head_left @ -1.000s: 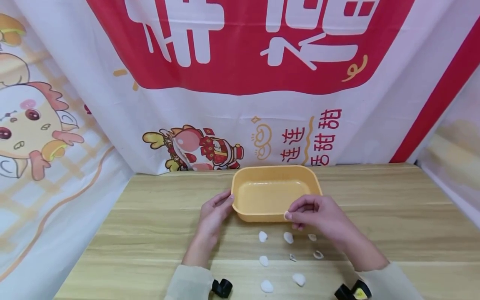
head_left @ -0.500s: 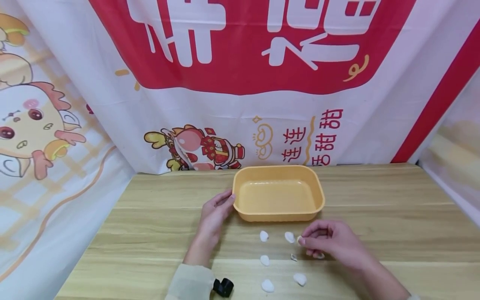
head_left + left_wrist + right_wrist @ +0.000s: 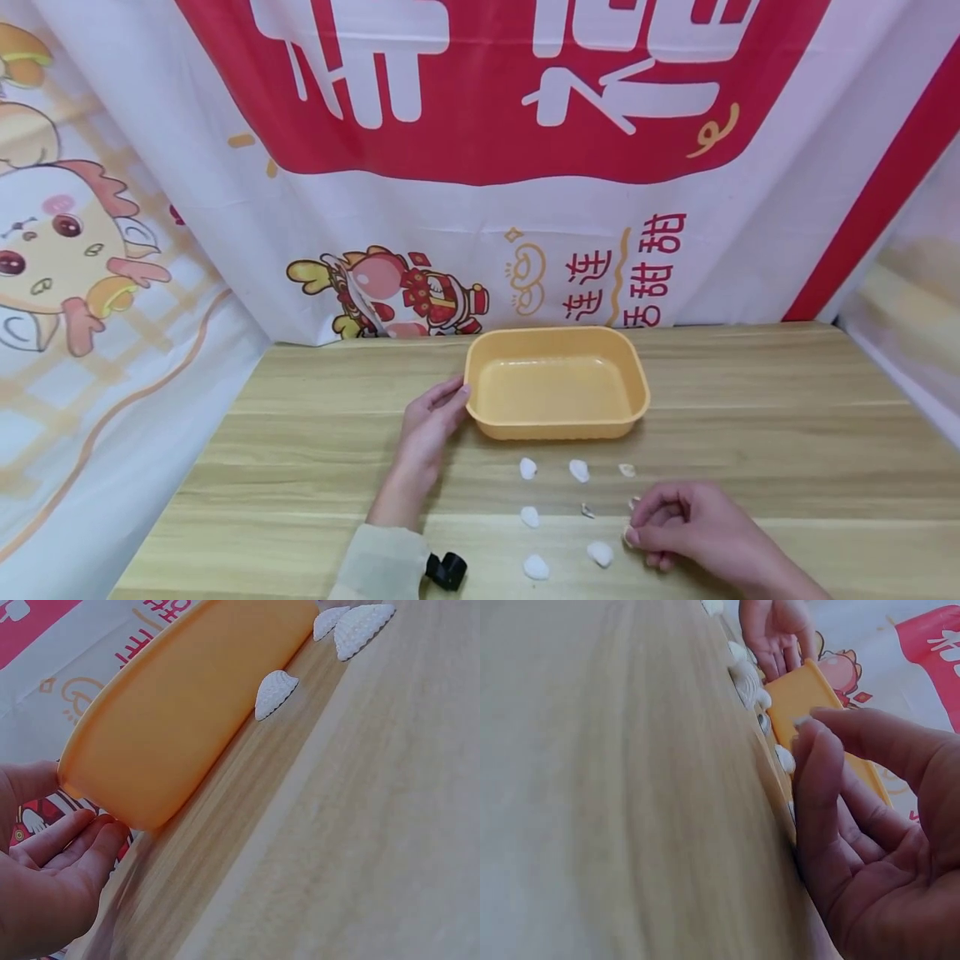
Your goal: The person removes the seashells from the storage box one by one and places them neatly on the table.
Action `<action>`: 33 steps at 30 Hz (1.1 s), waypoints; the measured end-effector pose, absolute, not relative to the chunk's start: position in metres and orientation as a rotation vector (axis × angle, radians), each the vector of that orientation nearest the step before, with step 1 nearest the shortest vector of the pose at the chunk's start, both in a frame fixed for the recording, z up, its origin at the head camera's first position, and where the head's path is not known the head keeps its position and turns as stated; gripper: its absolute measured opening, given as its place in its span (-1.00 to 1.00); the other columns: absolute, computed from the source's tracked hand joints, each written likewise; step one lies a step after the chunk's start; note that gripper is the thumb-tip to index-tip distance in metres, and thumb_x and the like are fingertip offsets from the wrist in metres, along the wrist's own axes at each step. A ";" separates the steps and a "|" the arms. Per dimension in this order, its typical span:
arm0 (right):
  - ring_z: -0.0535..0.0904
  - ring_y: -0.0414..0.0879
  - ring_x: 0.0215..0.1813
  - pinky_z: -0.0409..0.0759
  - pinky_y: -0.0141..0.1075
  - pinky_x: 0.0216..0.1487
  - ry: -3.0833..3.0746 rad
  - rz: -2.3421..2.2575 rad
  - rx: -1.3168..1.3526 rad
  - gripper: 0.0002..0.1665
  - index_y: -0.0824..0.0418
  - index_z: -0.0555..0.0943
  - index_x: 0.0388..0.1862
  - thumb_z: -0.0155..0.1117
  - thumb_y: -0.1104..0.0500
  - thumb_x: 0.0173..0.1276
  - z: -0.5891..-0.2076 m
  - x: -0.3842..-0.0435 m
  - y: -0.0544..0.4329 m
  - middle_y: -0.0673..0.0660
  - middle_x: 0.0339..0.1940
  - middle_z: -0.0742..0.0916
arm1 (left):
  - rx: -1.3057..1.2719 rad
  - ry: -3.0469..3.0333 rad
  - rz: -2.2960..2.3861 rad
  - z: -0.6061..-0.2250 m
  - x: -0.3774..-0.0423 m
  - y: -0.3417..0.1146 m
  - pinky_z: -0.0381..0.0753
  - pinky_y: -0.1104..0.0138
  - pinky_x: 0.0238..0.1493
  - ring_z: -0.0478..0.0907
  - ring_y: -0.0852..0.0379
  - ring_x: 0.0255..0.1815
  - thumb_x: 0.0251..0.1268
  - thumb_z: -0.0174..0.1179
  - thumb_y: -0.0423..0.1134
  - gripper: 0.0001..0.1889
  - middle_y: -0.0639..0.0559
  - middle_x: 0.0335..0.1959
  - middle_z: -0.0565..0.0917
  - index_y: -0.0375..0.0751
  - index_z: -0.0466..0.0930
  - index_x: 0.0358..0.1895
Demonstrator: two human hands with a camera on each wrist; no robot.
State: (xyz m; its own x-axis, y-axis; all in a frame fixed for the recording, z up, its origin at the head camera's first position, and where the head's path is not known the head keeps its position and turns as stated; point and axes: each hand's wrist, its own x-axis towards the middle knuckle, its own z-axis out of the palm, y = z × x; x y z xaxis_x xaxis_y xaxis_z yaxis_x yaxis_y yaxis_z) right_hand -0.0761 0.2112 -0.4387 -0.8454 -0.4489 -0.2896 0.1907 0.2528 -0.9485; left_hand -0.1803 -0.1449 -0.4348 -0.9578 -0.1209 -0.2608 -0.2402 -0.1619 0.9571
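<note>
My left hand holds the left end of a yellow plastic basin, thumb at its rim and fingers against the outer wall. My right hand pinches a small pale seashell between thumb and index finger, low over the tabletop. In the right wrist view only a bit of that shell shows at the fingertips. White seashells lie in rows before the basin, among them a back-left shell, a front-left shell and a front-middle shell. My fingers partly cover another shell.
The wooden table carries the basin near its back edge. A printed cloth hangs right behind it, with more cloth along the left and right sides. A black wrist-camera mount sits at my left sleeve.
My right hand has come away from the basin's front rim with the shell and moved right and nearer to me, beside the rows. The left hand stays at the basin.
</note>
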 end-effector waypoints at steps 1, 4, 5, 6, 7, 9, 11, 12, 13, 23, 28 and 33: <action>0.73 -0.13 -0.37 0.79 -0.31 -0.33 2.022 -1.620 -0.254 -0.73 0.41 0.69 -0.09 0.48 0.19 0.46 -0.439 -0.075 0.213 0.16 -0.35 0.81 | -0.424 1.981 2.299 -0.434 -0.180 -0.145 0.57 0.12 0.58 0.59 -0.05 0.46 0.49 0.39 -0.20 -0.47 -0.18 0.47 0.61 -0.19 0.57 0.45; 0.72 -0.15 -0.40 0.79 -0.30 -0.35 2.048 -1.580 -0.310 -0.76 0.40 0.69 -0.11 0.45 0.19 0.49 -0.438 -0.072 0.220 0.15 -0.38 0.80 | -0.423 1.985 2.302 -0.433 -0.181 -0.146 0.57 0.12 0.57 0.59 -0.05 0.45 0.49 0.39 -0.20 -0.47 -0.17 0.47 0.61 -0.19 0.57 0.45; 0.71 -0.16 -0.41 0.79 -0.30 -0.36 2.059 -1.562 -0.309 -0.76 0.39 0.69 -0.12 0.45 0.19 0.48 -0.438 -0.071 0.222 0.14 -0.38 0.80 | -0.422 1.984 2.302 -0.432 -0.181 -0.146 0.57 0.12 0.57 0.59 -0.05 0.46 0.49 0.39 -0.20 -0.47 -0.17 0.47 0.61 -0.19 0.57 0.45; 0.71 -0.15 -0.41 0.78 -0.29 -0.37 2.070 -1.545 -0.300 -0.76 0.38 0.69 -0.13 0.46 0.18 0.48 -0.437 -0.070 0.224 0.13 -0.39 0.79 | -0.418 1.983 2.303 -0.432 -0.181 -0.146 0.57 0.12 0.57 0.59 -0.05 0.46 0.49 0.39 -0.20 -0.47 -0.17 0.47 0.61 -0.19 0.57 0.45; 0.70 -0.14 -0.42 0.78 -0.29 -0.38 2.082 -1.527 -0.287 -0.76 0.37 0.70 -0.14 0.47 0.18 0.47 -0.436 -0.070 0.225 0.13 -0.40 0.79 | -0.416 1.982 2.305 -0.432 -0.181 -0.146 0.57 0.12 0.57 0.59 -0.05 0.45 0.49 0.39 -0.20 -0.47 -0.18 0.47 0.61 -0.20 0.57 0.45; 0.70 -0.12 -0.43 0.77 -0.28 -0.40 2.105 -1.487 -0.251 -0.76 0.35 0.70 -0.16 0.50 0.17 0.45 -0.434 -0.069 0.227 0.13 -0.41 0.78 | -0.415 1.980 2.307 -0.432 -0.181 -0.146 0.57 0.13 0.57 0.59 -0.04 0.45 0.49 0.39 -0.21 -0.48 -0.17 0.47 0.61 -0.20 0.57 0.45; 0.69 -0.10 -0.44 0.76 -0.28 -0.41 2.128 -1.448 -0.214 -0.76 0.32 0.71 -0.17 0.53 0.16 0.43 -0.432 -0.068 0.228 0.12 -0.43 0.77 | -0.409 1.984 2.308 -0.432 -0.181 -0.146 0.56 0.12 0.58 0.59 -0.04 0.45 0.50 0.38 -0.21 -0.48 -0.19 0.47 0.61 -0.22 0.57 0.45; 0.68 -0.09 -0.45 0.75 -0.28 -0.43 2.142 -1.437 -0.209 -0.76 0.32 0.71 -0.18 0.53 0.15 0.42 -0.431 -0.068 0.228 0.12 -0.44 0.76 | -0.408 1.987 2.309 -0.432 -0.181 -0.145 0.56 0.12 0.58 0.59 -0.03 0.44 0.51 0.38 -0.21 -0.48 -0.19 0.47 0.61 -0.22 0.57 0.45; 0.68 -0.09 -0.45 0.75 -0.28 -0.44 2.153 -1.426 -0.204 -0.76 0.31 0.71 -0.18 0.54 0.15 0.41 -0.431 -0.068 0.227 0.12 -0.45 0.75 | -0.410 1.990 2.309 -0.432 -0.180 -0.145 0.56 0.11 0.58 0.59 -0.03 0.44 0.51 0.38 -0.21 -0.48 -0.20 0.47 0.61 -0.23 0.57 0.45; 0.67 -0.07 -0.46 0.73 -0.29 -0.46 2.214 -1.363 -0.173 -0.77 0.28 0.73 -0.19 0.56 0.14 0.39 -0.430 -0.068 0.225 0.09 -0.47 0.75 | -0.413 1.992 2.304 -0.433 -0.180 -0.145 0.56 0.13 0.58 0.59 -0.02 0.45 0.50 0.39 -0.20 -0.48 -0.16 0.47 0.61 -0.21 0.57 0.45; 0.67 -0.07 -0.47 0.72 -0.28 -0.48 2.232 -1.354 -0.175 -0.78 0.28 0.72 -0.20 0.56 0.16 0.37 -0.432 -0.067 0.225 0.09 -0.47 0.75 | -0.414 1.989 2.300 -0.435 -0.180 -0.146 0.56 0.12 0.58 0.59 -0.03 0.45 0.50 0.39 -0.19 -0.47 -0.17 0.47 0.61 -0.21 0.57 0.45; 0.66 -0.08 -0.48 0.72 -0.29 -0.49 2.233 -1.361 -0.176 -0.78 0.28 0.72 -0.20 0.56 0.17 0.36 -0.433 -0.066 0.226 0.09 -0.47 0.75 | -0.407 1.989 2.299 -0.435 -0.180 -0.145 0.56 0.12 0.58 0.59 -0.03 0.45 0.51 0.38 -0.19 -0.47 -0.17 0.47 0.61 -0.22 0.56 0.46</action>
